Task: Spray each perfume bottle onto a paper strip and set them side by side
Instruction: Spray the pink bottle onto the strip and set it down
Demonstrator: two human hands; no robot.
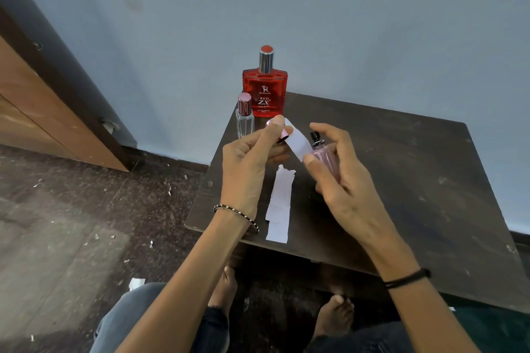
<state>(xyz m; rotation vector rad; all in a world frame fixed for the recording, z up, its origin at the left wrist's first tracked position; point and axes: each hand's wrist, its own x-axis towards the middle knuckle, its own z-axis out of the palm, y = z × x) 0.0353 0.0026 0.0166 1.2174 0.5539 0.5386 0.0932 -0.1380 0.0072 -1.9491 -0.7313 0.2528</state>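
Above the table's near edge, the right hand (341,183) grasps the pink bottle (324,155), thumb across its front and fingers curled behind it. The forefinger arches over the bare black sprayer; whether it presses down I cannot tell. The left hand (249,163) pinches two things at once between thumb and fingers: the bottle's pink cap (282,136) and a white strip (299,143). This strip slants down toward the bottle, its lower end just beside the right thumb and close to the nozzle.

Below the hands, loose strips (279,203) lie overlapping in a line on the dark table (401,180). At the far left corner stand the red bottle (264,92) and, just beside it, the clear bottle (244,120), both upright with caps on.

I judge the task to be at the spraying of the pink bottle: cap off, paper held up to the nozzle, the spray itself either in hand or about to come. Nothing shows whether the strips on the table carry scent, so I cannot say if the red or clear bottle has had its turn. No sprayed strips are laid out side by side yet; that step looks to be left.

Count: three bottles, one held and two standing; one loose cap; one strip in the fingers, and at least two on the table, though the overlap hides the exact number.
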